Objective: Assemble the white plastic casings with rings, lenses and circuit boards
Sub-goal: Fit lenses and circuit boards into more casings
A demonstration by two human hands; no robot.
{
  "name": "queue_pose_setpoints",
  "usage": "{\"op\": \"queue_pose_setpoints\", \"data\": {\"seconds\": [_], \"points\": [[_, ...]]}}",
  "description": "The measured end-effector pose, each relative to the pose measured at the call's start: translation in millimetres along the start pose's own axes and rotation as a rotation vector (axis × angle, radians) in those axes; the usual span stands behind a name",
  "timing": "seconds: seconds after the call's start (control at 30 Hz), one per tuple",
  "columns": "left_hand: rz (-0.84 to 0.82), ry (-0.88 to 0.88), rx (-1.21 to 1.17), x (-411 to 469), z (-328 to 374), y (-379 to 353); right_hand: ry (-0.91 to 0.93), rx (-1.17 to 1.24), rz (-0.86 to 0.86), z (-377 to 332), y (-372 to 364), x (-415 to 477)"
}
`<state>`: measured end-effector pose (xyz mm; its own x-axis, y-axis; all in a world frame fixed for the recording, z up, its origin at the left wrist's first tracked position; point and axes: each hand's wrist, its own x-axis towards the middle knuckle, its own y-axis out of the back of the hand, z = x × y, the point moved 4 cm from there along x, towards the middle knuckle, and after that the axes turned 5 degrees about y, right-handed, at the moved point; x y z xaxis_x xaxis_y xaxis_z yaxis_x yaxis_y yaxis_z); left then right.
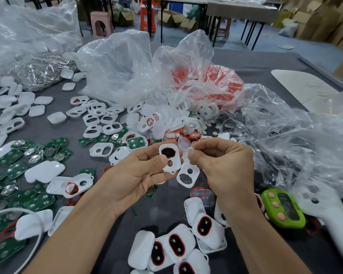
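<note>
My left hand (145,173) holds a white plastic casing (171,157) with two openings, thumb pressed on its front; a red ring lines the larger opening. My right hand (216,165) pinches a small white part (191,148) and a clear lens (182,142) just right of that casing. A second open casing (187,176) lies on the table right under both hands. Green circuit boards (16,169) with round metal cells are spread at the left. Loose empty casings (93,119) lie behind. Several closed assembled units with red-ringed windows (176,246) sit near the front.
Crumpled clear plastic bags (139,64) hold white and red parts in the middle and right. A bag of shiny metal pieces (44,70) sits back left. A green timer (285,208) and a white handheld device (331,218) lie at the right. White cable (36,232) curves front left.
</note>
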<state>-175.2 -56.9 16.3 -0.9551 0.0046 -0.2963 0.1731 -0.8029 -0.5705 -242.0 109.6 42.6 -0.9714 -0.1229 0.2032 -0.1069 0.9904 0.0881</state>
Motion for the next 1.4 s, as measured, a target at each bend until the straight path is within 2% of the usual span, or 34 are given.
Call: {"op": "queue_pose_setpoints", "data": {"seconds": [0.13, 0.23, 0.33, 0.43, 0.53, 0.8, 0.9, 1.1, 1.2, 1.3, 1.4], "points": [[0.021, -0.002, 0.027, 2, -1, 1, 0.030, -0.046, -0.013, -5, -2, -1], [0.032, -0.011, 0.053, 3, -2, 4, 0.063, -0.085, -0.122, -10, -7, -3], [0.021, -0.007, 0.077, 5, -2, 5, 0.115, -0.243, -0.229, -12, -13, -7], [0.003, 0.005, 0.091, 5, -3, 4, 0.171, -0.356, -0.266, -12, -17, -11], [-0.013, 0.002, 0.112, 5, -4, 4, 0.272, -0.498, -0.247, -15, -20, -12], [-0.094, -0.030, 0.206, 4, -8, 0, 0.315, -0.628, -0.121, -14, -19, -13], [-0.081, -0.044, 0.214, 4, -7, 1, 0.357, -0.609, -0.085, -14, -18, -13], [-0.086, -0.056, 0.299, 4, -7, 0, 0.302, -0.545, -0.208, -9, -17, -12], [-0.005, -0.080, 0.309, 5, -9, 1, 0.181, -0.435, -0.259, -3, -19, -12], [0.063, -0.087, 0.276, 4, -11, 4, -0.005, -0.213, -0.382, 3, -20, -7], [0.050, -0.079, 0.250, 2, -10, 2, -0.127, 0.013, -0.402, 6, -17, 0]]}}
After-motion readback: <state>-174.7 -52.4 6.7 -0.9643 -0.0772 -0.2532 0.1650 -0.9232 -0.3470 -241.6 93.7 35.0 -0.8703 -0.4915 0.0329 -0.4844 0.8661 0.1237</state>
